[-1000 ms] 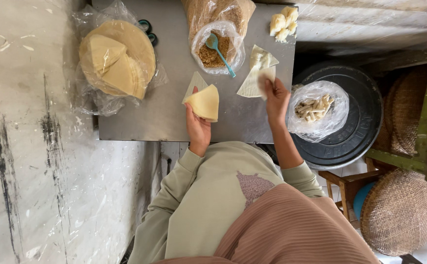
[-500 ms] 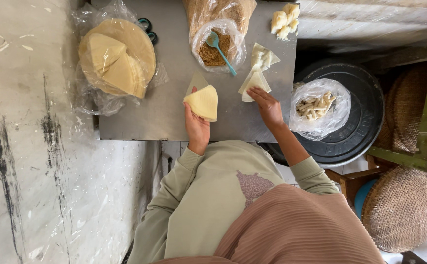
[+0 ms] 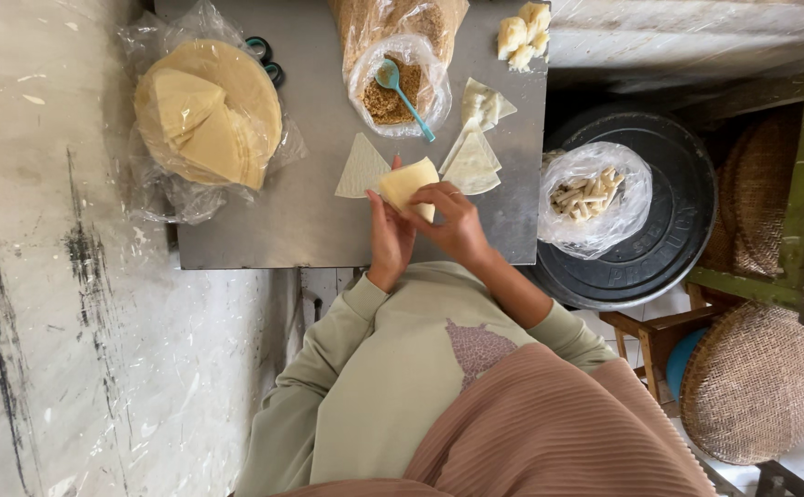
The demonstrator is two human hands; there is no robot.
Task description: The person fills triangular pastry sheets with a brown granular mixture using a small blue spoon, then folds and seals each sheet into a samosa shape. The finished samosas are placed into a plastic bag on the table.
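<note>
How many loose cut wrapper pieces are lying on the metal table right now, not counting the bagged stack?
3 visible: one triangle left of the hands, two overlapping triangles right of them. A fourth, folded piece is held in both hands. More may lie hidden underneath.

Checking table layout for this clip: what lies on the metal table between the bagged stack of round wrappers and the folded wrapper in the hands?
In the head view, one flat triangular wrapper piece lies on bare metal table between the bagged round wrappers and the folded wrapper.
</note>
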